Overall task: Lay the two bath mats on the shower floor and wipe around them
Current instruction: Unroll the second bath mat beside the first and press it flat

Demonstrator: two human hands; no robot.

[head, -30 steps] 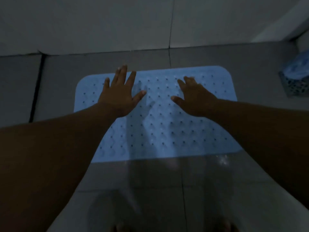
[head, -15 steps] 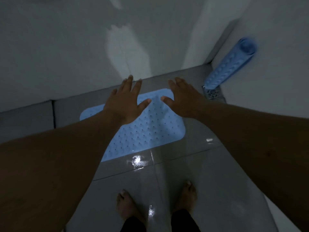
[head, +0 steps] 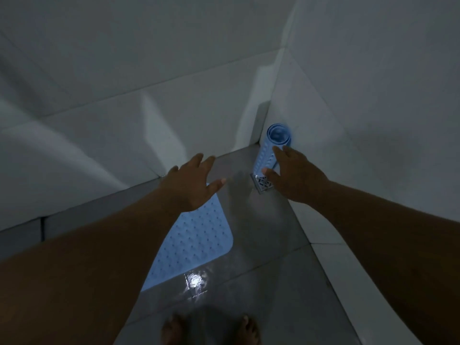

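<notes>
Standing upright in the shower corner, the rolled bath mat [head: 270, 152] is a light blue rubbery tube with rows of small holes along its side; its long axis runs nearly vertical, the open spiral end faces up, and the lower end rests at the square metal floor drain [head: 263, 183] with a perforated grille. It leans close to the two white glossy tiled walls [head: 174, 100]. No writing or brand mark is legible on either mat.

The flat bath mat [head: 196, 247] lies unrolled on the grey tiled shower floor [head: 261, 245], to the left of the drain and apart from it. It is light blue, with rounded corners and a regular grid of small holes and bumps. The left forearm covers much of it. A bright reflection on the floor lies just beside its near edge.

The right hand [head: 293, 179] is just at the rolled mat, fingers extended and spread, grip released; contact with the tube cannot be confirmed. The left hand [head: 191, 185] hovers above the far corner of the flat mat, fingers straight and spread, grip released, holding nothing.

Two bare feet [head: 209, 329] stand on the floor at the bottom edge.
</notes>
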